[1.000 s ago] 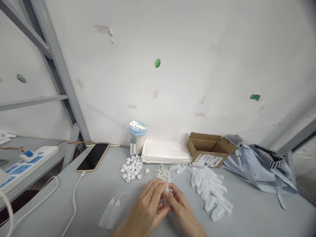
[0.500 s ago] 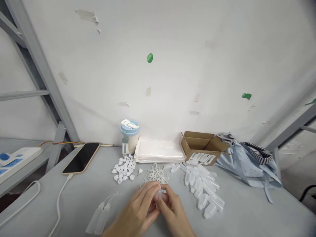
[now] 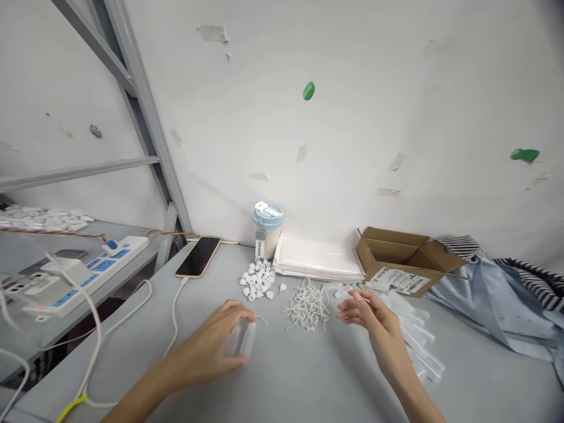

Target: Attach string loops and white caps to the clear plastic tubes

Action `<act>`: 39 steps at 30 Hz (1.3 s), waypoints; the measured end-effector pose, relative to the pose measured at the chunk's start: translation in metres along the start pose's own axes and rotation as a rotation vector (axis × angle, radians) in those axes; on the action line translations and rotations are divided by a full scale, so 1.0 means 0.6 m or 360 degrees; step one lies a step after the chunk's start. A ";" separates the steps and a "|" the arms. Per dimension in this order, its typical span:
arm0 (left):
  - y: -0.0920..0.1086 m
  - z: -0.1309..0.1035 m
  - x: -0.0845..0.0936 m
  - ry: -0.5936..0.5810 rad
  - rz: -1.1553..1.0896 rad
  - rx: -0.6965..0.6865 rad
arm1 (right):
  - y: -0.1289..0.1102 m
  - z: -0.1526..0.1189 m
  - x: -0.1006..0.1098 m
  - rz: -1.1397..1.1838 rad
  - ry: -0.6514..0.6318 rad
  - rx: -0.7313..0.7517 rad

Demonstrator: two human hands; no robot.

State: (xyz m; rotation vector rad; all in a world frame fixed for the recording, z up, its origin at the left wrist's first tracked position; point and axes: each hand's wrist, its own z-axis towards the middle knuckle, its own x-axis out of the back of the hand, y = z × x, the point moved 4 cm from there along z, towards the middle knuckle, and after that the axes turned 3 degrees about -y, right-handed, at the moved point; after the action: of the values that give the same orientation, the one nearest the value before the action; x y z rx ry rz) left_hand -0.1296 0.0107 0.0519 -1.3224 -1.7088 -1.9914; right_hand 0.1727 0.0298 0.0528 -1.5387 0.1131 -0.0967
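Observation:
My left hand curves over clear plastic tubes at the left of the table. Its thumb and forefinger are at the two ends of one white-tipped plastic tube, gripping it lengthwise. A thin white cord sticks out at that tube's top; the other tubes are partly hidden under the palm. My right hand hangs over the table with its fingers stretched and nothing in them. It is between a heap of thin white cords and a pile of clear plastic tubes, part of which it covers.
Small white caps lie before a blue-lidded cup. Behind the cords is a stack of white packets, beside an open cardboard box. Blue cloth lies right. A phone with cable and a power strip are left.
The view has turned left. My hands, together by the cords before, have parted: the left moved left to the tubes lying there, the right moved right and opened.

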 end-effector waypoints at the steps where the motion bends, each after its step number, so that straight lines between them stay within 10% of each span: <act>1: -0.005 -0.004 -0.003 -0.0020 0.0002 0.0023 | -0.003 0.004 0.002 -0.0020 0.0017 0.0003; 14: -0.045 -0.014 -0.031 0.0191 0.0149 -0.0339 | 0.008 0.020 0.003 -0.0202 0.0005 0.0182; 39: -0.042 -0.020 -0.025 0.0107 0.0055 -0.0170 | 0.004 -0.017 -0.007 -0.0420 0.0139 0.0127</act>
State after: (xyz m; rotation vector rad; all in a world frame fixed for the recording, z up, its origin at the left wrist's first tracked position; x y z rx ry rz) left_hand -0.1431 0.0025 0.0245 -1.2930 -1.5597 -2.1092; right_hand 0.1673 0.0202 0.0503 -1.4634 -0.0252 -0.3739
